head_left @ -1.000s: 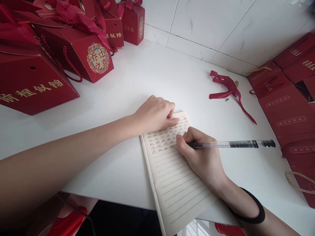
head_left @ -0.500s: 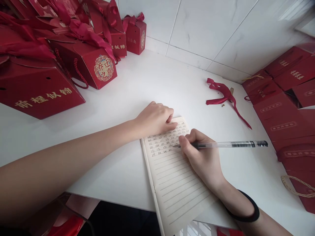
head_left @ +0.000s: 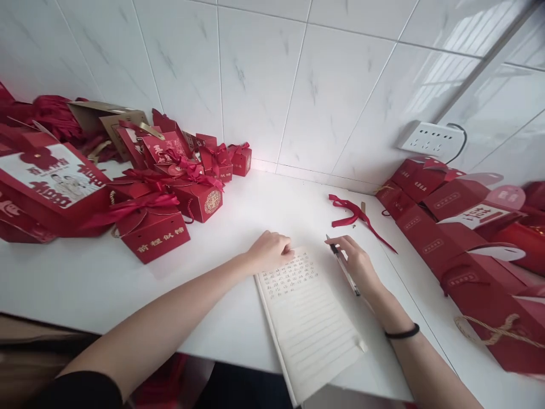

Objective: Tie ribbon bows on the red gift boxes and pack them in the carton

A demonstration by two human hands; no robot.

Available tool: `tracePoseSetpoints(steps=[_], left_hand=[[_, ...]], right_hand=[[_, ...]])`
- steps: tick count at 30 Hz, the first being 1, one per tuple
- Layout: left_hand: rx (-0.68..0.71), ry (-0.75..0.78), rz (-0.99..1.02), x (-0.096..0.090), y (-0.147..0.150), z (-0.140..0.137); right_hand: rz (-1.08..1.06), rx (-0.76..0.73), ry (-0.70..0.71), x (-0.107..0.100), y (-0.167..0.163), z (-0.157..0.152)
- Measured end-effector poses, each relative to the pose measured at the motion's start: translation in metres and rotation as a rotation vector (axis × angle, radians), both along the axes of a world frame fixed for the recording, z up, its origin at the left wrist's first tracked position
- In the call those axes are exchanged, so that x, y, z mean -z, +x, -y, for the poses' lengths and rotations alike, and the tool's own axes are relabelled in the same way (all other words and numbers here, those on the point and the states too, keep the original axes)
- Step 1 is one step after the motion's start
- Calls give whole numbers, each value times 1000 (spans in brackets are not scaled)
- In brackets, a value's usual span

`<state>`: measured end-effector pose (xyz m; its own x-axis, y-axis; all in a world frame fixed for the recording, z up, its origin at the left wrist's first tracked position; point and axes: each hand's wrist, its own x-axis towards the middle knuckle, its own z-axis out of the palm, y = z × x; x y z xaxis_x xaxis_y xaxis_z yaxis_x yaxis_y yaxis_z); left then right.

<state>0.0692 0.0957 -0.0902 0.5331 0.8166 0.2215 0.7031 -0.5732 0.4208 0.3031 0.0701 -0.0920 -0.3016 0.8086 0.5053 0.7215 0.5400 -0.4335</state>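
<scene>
A lined notebook (head_left: 313, 335) lies on the white table, with rows of small handwritten numbers on the upper part of its page. My left hand (head_left: 270, 251) rests at the notebook's top left corner, its fingers curled in and nothing seen in them. To the right of the page is my right hand (head_left: 360, 264), holding a clear-barrelled gel pen (head_left: 349, 278) with a dark grip. The pen's tip points up and away from me, off the paper; my thumb is partly hidden.
Red gift boxes (head_left: 155, 236) with ribbons crowd the left side. More red boxes (head_left: 430, 238) are stacked at the right, below a white power strip (head_left: 432, 141). A loose red ribbon (head_left: 361, 216) lies beyond my right hand. A tiled wall (head_left: 255, 85) closes off the back.
My right hand has moved off the page to the right, and the pen has swung round in it. My left hand stays at the notebook's top. The view has tilted up.
</scene>
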Motion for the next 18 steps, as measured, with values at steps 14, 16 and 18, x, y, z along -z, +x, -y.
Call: tracePoseSetpoints(steps=[14, 16, 18], left_hand=[[27, 2, 30, -3, -2, 3], [26, -8, 19, -2, -1, 2], [21, -1, 2, -2, 1, 1]], right_hand=[[-534, 37, -475, -14, -79, 56], [-469, 53, -459, -11, -81, 56], [-445, 35, -469, -7, -79, 55]])
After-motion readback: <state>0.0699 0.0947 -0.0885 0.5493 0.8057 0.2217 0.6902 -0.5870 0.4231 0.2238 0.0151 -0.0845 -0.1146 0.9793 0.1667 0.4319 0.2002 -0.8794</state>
